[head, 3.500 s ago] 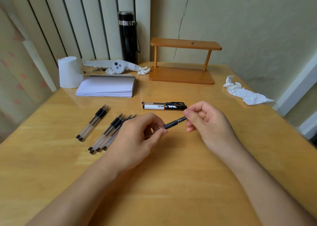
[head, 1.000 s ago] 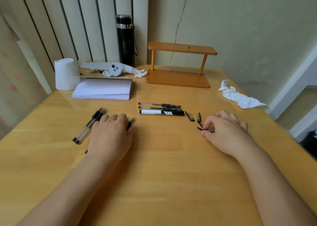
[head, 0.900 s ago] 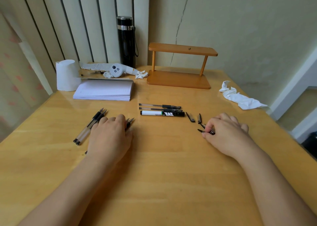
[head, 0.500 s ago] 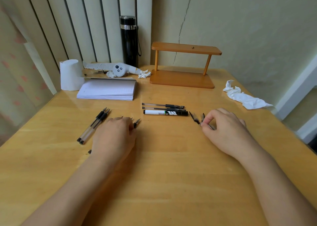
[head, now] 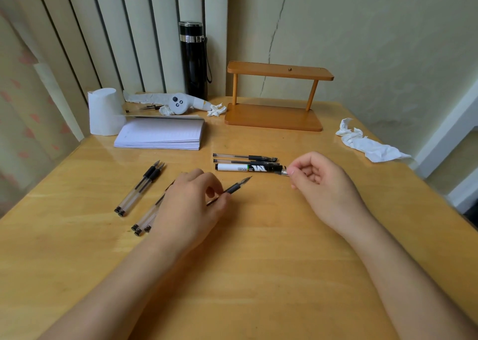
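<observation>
My left hand (head: 191, 202) grips an uncapped gel pen (head: 236, 186) whose tip points up and to the right, just above the table. My right hand (head: 319, 182) pinches a small pen cap (head: 284, 172) between thumb and forefinger, close to the black end of a white marker (head: 248, 168). Two capped gel pens (head: 244, 157) lie just behind the marker. Two uncapped pens (head: 141, 188) lie to the left, and a few more (head: 147, 217) stick out from under my left hand.
The wooden table (head: 258, 262) carries an open notepad (head: 161, 134), a roll of tissue (head: 103, 111), a black flask (head: 194, 60), a white controller (head: 178, 103), a wooden stand (head: 276, 96) and crumpled tissues (head: 367, 143) at the right edge.
My left hand has lifted one pen off the pile and turned its tip toward the right. My right hand has picked a cap up from the table and raised it.
</observation>
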